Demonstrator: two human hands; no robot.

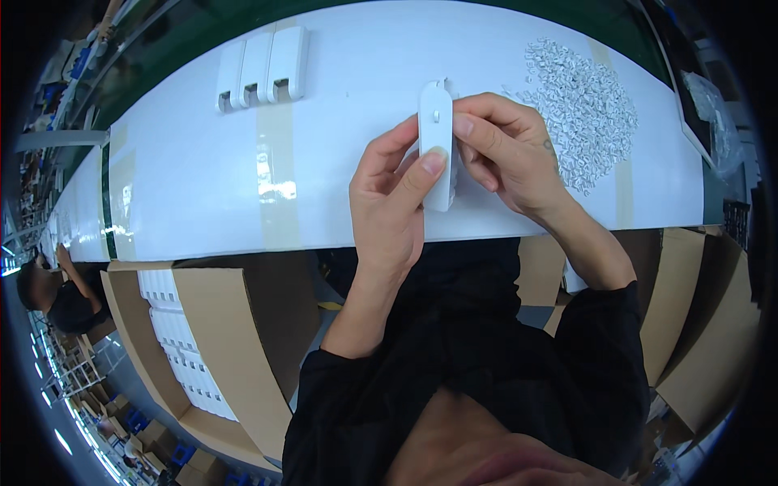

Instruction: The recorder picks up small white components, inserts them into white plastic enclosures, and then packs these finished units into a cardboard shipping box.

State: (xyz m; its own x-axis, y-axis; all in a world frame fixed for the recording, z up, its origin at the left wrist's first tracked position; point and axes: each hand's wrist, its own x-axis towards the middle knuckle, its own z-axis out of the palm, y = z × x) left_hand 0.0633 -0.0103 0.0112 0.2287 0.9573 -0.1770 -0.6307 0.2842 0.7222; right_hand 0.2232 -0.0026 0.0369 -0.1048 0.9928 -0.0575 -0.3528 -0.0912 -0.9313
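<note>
A long white plastic housing point(438, 93) with a rounded end and a small slot is held upright above the table. My left hand point(389, 190) is closed round its lower part, thumb on the front face. At its upper right edge my right hand point(510, 150) has thumb and index finger pinched together; whether a small part sits between them is hidden. To the right of my right hand lies a wide heap of tiny white and grey parts point(583, 113). Three similar white housings point(258, 69) stand side by side at the back left of the table.
The white table point(194, 178) has strips of tape across it. An open cardboard box point(211, 324) with rows of white housings point(180, 340) stands below its front edge at left. More open cardboard boxes point(689, 300) are at right. Far left, another person point(69, 296) sits at the table.
</note>
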